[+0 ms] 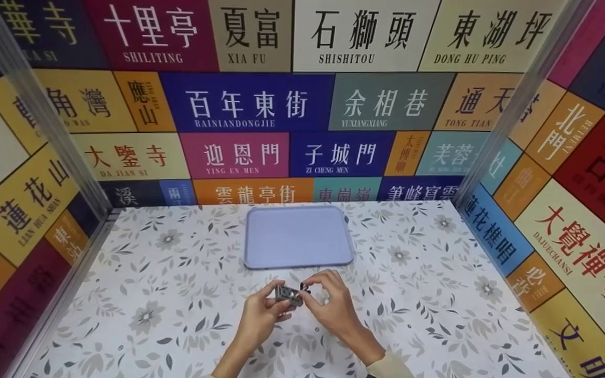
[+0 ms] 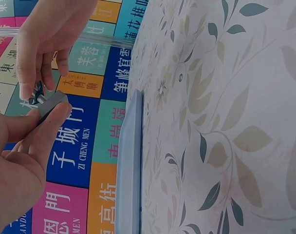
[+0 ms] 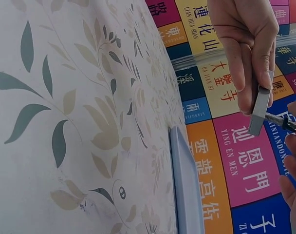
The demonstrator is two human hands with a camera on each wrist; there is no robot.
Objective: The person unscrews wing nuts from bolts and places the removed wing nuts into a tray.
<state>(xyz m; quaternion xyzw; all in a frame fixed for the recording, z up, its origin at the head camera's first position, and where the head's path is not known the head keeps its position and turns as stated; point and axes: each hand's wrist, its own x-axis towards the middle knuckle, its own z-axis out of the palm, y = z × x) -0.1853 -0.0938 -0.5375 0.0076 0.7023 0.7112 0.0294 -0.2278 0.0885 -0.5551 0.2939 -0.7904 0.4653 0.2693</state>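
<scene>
My left hand (image 1: 261, 314) holds a small grey block (image 1: 288, 295) between thumb and fingers, above the table. Dark round recesses mark its face in the head view. My right hand (image 1: 333, 304) pinches the black, wing-like head (image 1: 305, 287) of a screw between thumb and forefinger. In the right wrist view the screw's silver threaded shank (image 3: 273, 118) meets the side of the block (image 3: 258, 113), standing out from it. From the left wrist, the block (image 2: 53, 105) appears edge-on, its near end covered by the left fingers.
A pale blue-lavender tray (image 1: 298, 236) lies on the table beyond the hands. The table (image 1: 176, 325) has a leaf-and-flower patterned cover. Panels with coloured sign lettering (image 1: 247, 102) stand at the back and both sides.
</scene>
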